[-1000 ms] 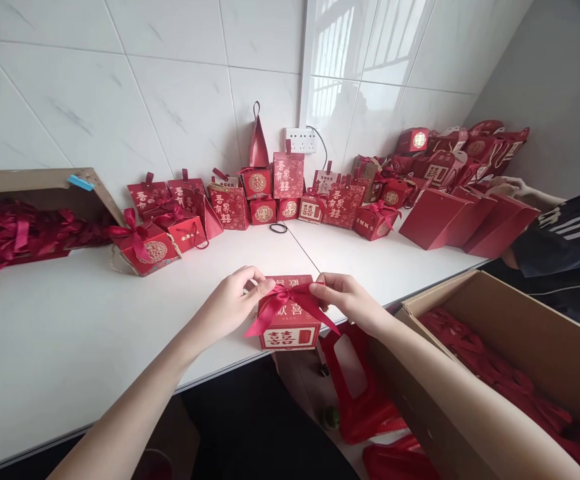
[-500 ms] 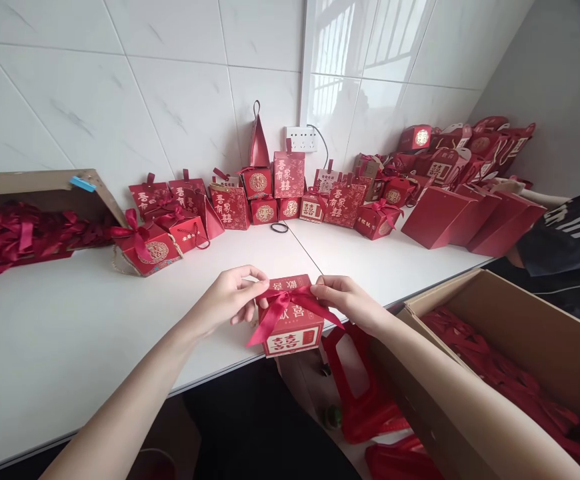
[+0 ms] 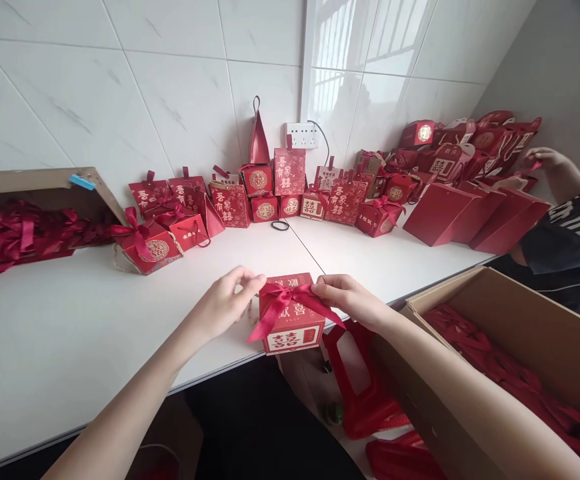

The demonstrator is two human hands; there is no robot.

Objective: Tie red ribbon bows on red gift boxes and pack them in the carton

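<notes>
A red gift box [image 3: 293, 327] with white lettering and a cream front panel rests at the table's front edge. Across its top lies a dark pink ribbon bow [image 3: 290, 297], with its two tails hanging over the front. At the bow's left loop my left hand [image 3: 230, 300] has its thumb and index finger pinched together, the other fingers curled behind. My right hand [image 3: 347, 300] pinches the right loop between thumb and fingers. A twisted cord handle [image 3: 251, 312] shows at the box's left side.
Finished-looking red boxes [image 3: 265, 208] line the wall. An open carton [image 3: 60, 179] of ribbon bows stands left; another carton [image 3: 535, 320] holds red items at right. Plain red boxes [image 3: 510, 217] stand near a co-worker's hand [image 3: 553, 167]. Below is a red stool [image 3: 353, 387].
My left fingers have shifted slightly at the left loop, leaving the cord handle visible. My right hand stays at the right loop. The co-worker's hand has risen at the right with something red.
</notes>
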